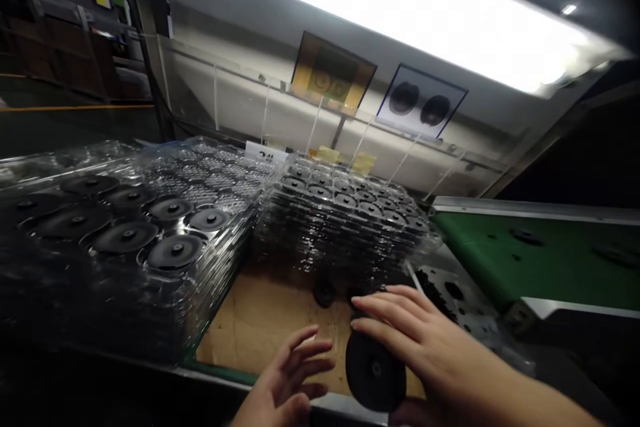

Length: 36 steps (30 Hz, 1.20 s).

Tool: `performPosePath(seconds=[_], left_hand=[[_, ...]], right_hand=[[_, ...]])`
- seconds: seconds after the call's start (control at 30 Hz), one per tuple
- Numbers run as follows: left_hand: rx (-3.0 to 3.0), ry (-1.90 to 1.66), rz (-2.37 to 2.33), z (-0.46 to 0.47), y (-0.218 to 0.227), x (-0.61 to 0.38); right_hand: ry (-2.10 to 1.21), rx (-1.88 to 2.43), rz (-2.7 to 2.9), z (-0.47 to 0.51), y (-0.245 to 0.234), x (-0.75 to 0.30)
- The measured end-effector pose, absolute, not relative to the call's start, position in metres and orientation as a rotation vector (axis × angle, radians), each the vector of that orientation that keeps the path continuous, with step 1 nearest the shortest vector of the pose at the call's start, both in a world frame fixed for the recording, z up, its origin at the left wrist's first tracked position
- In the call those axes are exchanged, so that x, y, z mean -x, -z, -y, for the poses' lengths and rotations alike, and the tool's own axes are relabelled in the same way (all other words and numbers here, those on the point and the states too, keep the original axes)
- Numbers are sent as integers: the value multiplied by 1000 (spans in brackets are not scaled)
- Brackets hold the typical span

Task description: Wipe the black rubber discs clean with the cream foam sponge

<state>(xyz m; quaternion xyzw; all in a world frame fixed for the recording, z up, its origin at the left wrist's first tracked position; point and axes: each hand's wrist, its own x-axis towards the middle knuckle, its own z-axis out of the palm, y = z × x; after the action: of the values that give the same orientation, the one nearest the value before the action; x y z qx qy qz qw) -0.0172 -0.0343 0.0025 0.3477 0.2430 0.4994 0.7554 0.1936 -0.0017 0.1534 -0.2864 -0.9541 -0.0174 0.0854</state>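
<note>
My right hand (420, 340) lies low in the middle, its fingers stretched over a black round disc (374, 370) that it grips by the edge with the thumb underneath. My left hand (287, 380) hovers just left of the disc, fingers spread, holding nothing. Both hands are above a brown board (265, 320) on the bench. Two small black parts (325, 293) lie on the board just beyond my right fingertips.
A stack of clear plastic trays (345, 220) with small black discs stands behind the hands. A larger stack of trays (125, 240) with bigger black discs fills the left. A green conveyor belt (540, 260) runs at the right with a few parts on it.
</note>
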Motion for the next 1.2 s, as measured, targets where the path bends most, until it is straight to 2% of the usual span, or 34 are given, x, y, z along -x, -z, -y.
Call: performPosePath(seconds=[0.1,0.23,0.33,0.53,0.7,0.87,1.07,1.2], left_hand=[[-717,-1069,-419,33,-5,2],[-603,-909,-463,32,13,-12],[-510,-831,-503,27,30,-14],[-258,-806,-730,1,28,-4],[-112,-992,-775,-21,24,10],[-95,-1108,-816,-36,25,16],[-111,-1099,-817,-47,25,11],[-121,-1053,-841,-49,22,1]], right_hand=[[-291,969,2587,18,-89,-193],[-829,1240,2155,38,-21,-193],[-994,1256,1914,44,10,-185],[-1015,1327,1833,18,37,-172],[-777,1650,1863,-22,74,-166],[-737,1551,1961,-27,106,-139],[-764,1404,2016,-32,107,-140],[-741,1458,1901,-54,74,-162]])
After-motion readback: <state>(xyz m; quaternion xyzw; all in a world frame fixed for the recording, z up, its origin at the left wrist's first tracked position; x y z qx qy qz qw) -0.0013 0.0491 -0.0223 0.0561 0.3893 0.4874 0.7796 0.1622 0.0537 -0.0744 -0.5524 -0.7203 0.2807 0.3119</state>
